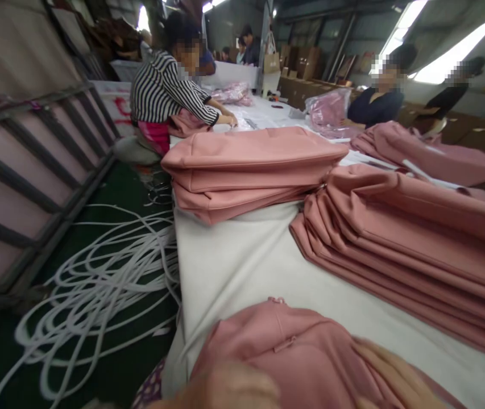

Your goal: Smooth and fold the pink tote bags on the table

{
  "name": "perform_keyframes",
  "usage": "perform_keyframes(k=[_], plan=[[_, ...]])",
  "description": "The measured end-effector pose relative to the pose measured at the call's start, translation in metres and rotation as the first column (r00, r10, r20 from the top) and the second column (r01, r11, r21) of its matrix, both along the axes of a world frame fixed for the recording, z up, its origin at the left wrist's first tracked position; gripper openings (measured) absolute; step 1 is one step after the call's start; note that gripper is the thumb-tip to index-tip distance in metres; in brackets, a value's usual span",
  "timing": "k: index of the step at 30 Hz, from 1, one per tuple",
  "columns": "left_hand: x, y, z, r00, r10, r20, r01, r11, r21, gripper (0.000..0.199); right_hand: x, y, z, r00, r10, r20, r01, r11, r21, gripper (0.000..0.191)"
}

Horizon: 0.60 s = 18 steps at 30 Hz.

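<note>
A pink backpack (306, 358) with zippers lies on the white-covered table at the bottom of the head view. My left hand (237, 386) is over its near left part, blurred, with the fingers curled in. Whatever those fingers hold is hidden. On the bag's right side rests my right hand (396, 372), its fingers stretched out along the material and partly cut off by the frame's lower edge. One zipper pull (285, 343) shows on the bag between the hands, and another zipper end (276, 300) sits at its top.
Stacked pink bags (251, 165) stand ahead on the table (225, 261), with a larger pile (417, 244) to the right. White cord (110, 284) lies in loops on the floor at left, beside a metal-framed rack (33, 170). A person in a striped top (165, 85) works ahead.
</note>
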<state>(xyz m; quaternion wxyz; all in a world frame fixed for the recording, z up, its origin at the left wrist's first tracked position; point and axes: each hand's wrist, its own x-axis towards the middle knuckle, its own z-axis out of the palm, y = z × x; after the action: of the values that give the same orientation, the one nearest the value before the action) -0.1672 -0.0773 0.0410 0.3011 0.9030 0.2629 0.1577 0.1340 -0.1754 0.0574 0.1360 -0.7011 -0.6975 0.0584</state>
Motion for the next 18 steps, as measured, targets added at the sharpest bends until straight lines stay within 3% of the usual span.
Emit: perform_keyframes(k=[1, 3, 5, 7, 9, 13, 18], plan=[[-0.006, 0.011, 0.007, 0.998, 0.059, -0.001, -0.059, 0.998, -0.035, 0.034, -0.012, 0.025, 0.005, 0.997, 0.059, -0.048, -0.061, 0.998, -0.025, 0.064], [-0.017, 0.031, 0.016, 0.981, 0.184, -0.068, -0.193, 0.97, -0.151, 0.029, -0.041, 0.08, 0.011, 0.924, 0.196, -0.327, -0.262, 0.95, -0.171, 0.057], [-0.025, 0.047, 0.018, 0.964, 0.2, -0.174, -0.242, 0.931, -0.271, 0.023, -0.069, 0.126, 0.012, 0.828, 0.233, -0.509, -0.43, 0.848, -0.311, 0.064], [-0.029, 0.058, 0.015, 0.962, 0.12, -0.245, -0.203, 0.914, -0.351, 0.021, -0.088, 0.151, 0.006, 0.807, 0.218, -0.549, -0.509, 0.73, -0.457, 0.074], [-0.03, 0.065, 0.012, 0.956, 0.053, -0.289, -0.169, 0.905, -0.391, 0.019, -0.095, 0.157, -0.001, 0.833, 0.201, -0.516, -0.5, 0.674, -0.544, 0.081], [-0.025, 0.076, 0.008, 0.932, -0.018, -0.362, -0.144, 0.898, -0.416, 0.012, -0.09, 0.146, -0.007, 0.842, 0.152, -0.517, -0.459, 0.706, -0.54, 0.084], [-0.023, 0.065, -0.004, 0.959, 0.15, -0.24, -0.251, 0.844, -0.474, 0.007, -0.088, 0.143, 0.0, 0.83, 0.1, -0.549, -0.444, 0.715, -0.54, 0.078]])
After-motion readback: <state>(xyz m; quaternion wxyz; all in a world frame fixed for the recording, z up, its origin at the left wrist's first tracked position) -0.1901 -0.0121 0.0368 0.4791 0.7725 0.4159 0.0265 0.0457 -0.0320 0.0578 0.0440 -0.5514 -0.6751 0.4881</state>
